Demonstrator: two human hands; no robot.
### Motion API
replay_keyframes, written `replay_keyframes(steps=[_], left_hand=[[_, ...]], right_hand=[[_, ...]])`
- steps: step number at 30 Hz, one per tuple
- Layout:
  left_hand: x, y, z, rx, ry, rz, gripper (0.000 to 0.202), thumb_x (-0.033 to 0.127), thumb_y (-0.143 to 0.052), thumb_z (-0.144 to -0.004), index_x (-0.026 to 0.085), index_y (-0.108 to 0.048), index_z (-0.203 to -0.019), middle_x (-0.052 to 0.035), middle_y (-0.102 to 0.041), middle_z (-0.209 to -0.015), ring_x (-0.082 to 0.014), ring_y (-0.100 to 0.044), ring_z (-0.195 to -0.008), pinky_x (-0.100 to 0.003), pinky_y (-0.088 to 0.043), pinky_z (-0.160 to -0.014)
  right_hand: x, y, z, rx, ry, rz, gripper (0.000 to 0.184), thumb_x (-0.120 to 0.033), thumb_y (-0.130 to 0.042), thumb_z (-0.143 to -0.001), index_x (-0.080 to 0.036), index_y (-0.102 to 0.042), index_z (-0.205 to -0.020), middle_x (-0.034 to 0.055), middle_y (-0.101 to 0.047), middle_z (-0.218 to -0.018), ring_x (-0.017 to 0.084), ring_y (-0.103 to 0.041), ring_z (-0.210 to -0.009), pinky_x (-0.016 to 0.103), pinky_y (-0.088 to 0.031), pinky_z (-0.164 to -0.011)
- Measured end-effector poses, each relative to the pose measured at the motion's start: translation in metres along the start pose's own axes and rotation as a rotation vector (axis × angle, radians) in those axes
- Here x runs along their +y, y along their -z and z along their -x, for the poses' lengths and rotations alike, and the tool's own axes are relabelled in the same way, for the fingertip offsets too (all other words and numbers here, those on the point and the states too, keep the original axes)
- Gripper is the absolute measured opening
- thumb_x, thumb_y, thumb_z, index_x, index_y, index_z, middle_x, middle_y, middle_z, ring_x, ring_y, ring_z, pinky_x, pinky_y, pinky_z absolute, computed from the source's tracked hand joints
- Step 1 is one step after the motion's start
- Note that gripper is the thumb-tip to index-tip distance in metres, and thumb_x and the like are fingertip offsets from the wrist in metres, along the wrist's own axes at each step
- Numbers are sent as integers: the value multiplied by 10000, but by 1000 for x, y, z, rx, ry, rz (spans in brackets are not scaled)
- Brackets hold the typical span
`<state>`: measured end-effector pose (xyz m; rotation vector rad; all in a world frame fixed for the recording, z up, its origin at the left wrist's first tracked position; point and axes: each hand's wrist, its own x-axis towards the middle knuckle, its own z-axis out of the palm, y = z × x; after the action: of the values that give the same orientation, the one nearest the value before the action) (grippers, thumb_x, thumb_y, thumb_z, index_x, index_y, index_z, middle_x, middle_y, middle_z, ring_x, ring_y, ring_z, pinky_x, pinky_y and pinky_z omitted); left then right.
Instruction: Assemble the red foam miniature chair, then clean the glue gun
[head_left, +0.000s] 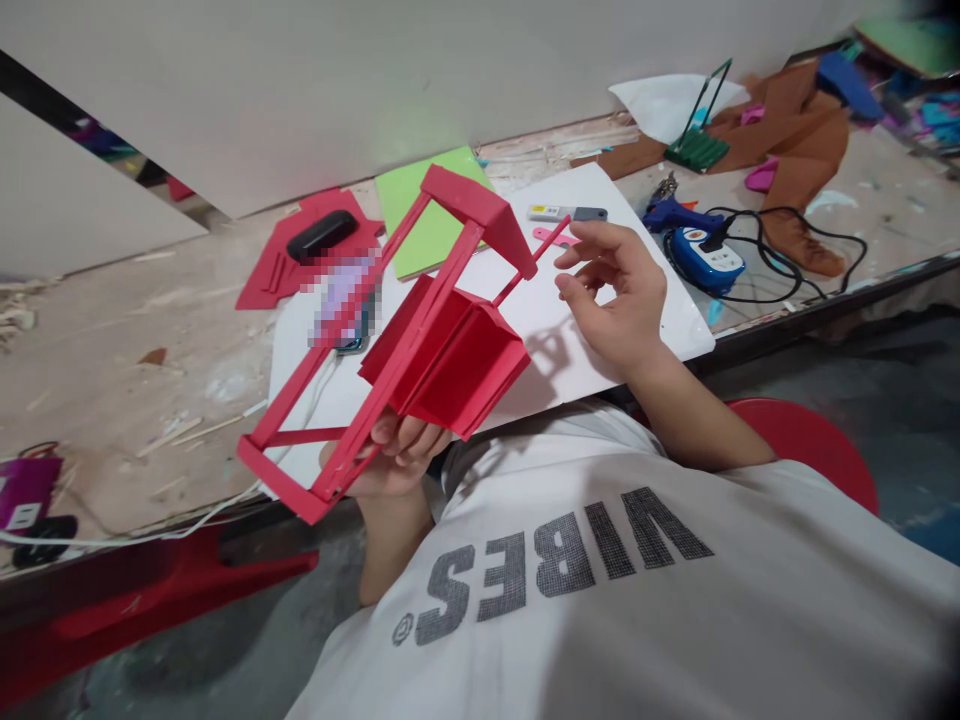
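My left hand [409, 455] is closed around the lower part of a red model frame [409, 375], holding it tilted above the white board [600, 365]. The model looks like a small swing stand made of flat strips, with a folded red seat-like piece [465, 365] inside it. From its far side a thin red stick [532, 262] points up to the right. Close to the tip of that stick is my right hand [619, 300], its fingers loosely curled, thumb apart, and nothing visible between them. The frame hides part of my left fingers.
Behind the model lie a green pad [442, 165], red sheets [262, 270] with a black case [322, 235], and a utility knife [566, 213]. To the right are a glue gun [679, 215], a blue power socket [705, 262] with black cable, and a small green swing model [697, 148].
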<state>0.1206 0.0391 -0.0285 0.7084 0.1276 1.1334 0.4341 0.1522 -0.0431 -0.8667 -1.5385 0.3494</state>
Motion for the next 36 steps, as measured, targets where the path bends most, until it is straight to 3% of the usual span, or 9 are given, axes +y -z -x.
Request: replay_keyframes(steps=[7, 13, 17, 24, 34, 36], left_hand=[[-1, 7, 0, -89, -24, -27, 299, 325, -783, -876, 228, -538, -737, 98, -254, -546, -88, -181, -396, -276, -303, -494], [-2, 9, -2, -71, -32, -39, 312, 353, -804, -817, 231, -539, -704, 100, -240, -500, -85, -177, -356, -285, -276, -442], [0, 7, -4, -99, -8, -98, 264, 379, -795, -853, 231, -602, -750, 98, -262, -506, -87, -190, -359, -301, -320, -462], [-1, 2, -7, -89, -30, -114, 350, 396, -818, -861, 230, -546, -717, 110, -231, -492, -70, -155, -332, -279, -240, -422], [-3, 10, 2, 13, -33, -12, 390, 394, -833, -796, 235, -495, -685, 98, -238, -498, -79, -180, -359, -292, -283, -448], [-3, 10, 3, 12, -39, -20, 386, 416, -826, -796, 233, -503, -688, 89, -259, -501, -81, -189, -363, -295, -280, -457]], right_hand=[[11, 6, -8, -69, -3, -172, 578, -785, -778, -1034, -393, -632, -1433, 44, -714, -1119, 275, -731, -970, 501, -710, -846], [14, 10, -17, -75, -95, -454, 608, -818, -804, -906, -362, -491, -1158, -10, -532, -906, 226, -523, -736, 435, -548, -656], [21, 12, -16, -108, -88, -450, 648, -813, -817, -867, -371, -437, -1152, -13, -484, -933, 217, -454, -723, 412, -497, -634], [22, 12, -14, -134, -125, -415, 634, -774, -823, -897, -384, -451, -1231, 8, -491, -1023, 224, -506, -774, 453, -592, -670], [-7, 14, -17, -138, -291, -461, 711, -819, -933, -828, -416, -466, -1183, -11, -575, -1019, 209, -458, -773, 396, -570, -631], [-6, 15, -17, -154, -271, -457, 743, -870, -913, -837, -417, -460, -1213, -9, -588, -1051, 198, -457, -754, 382, -552, -609]])
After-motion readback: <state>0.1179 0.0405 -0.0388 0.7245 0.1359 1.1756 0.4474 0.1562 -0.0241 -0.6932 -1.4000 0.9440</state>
